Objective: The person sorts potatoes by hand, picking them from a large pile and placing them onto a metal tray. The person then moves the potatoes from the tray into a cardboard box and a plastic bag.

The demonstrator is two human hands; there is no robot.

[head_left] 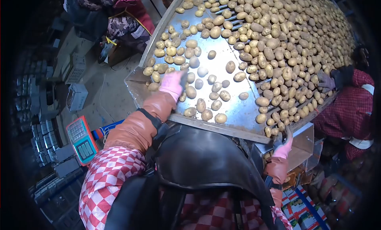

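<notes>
My left hand, in a pink glove with grey fingers, reaches over the left part of a metal sorting table. Loose potatoes lie right beside its fingertips, which are blurred, so a grip cannot be made out. At the table's near right corner, my right hand wears a similar glove. Its fingers look apart, close to the lowest potatoes and above an open cardboard box; no potato shows in it.
A dense heap of potatoes covers the table's right side over slats. Another person's gloved hand touches the heap at right; a second person stands at upper left. A scale and a white box are at left.
</notes>
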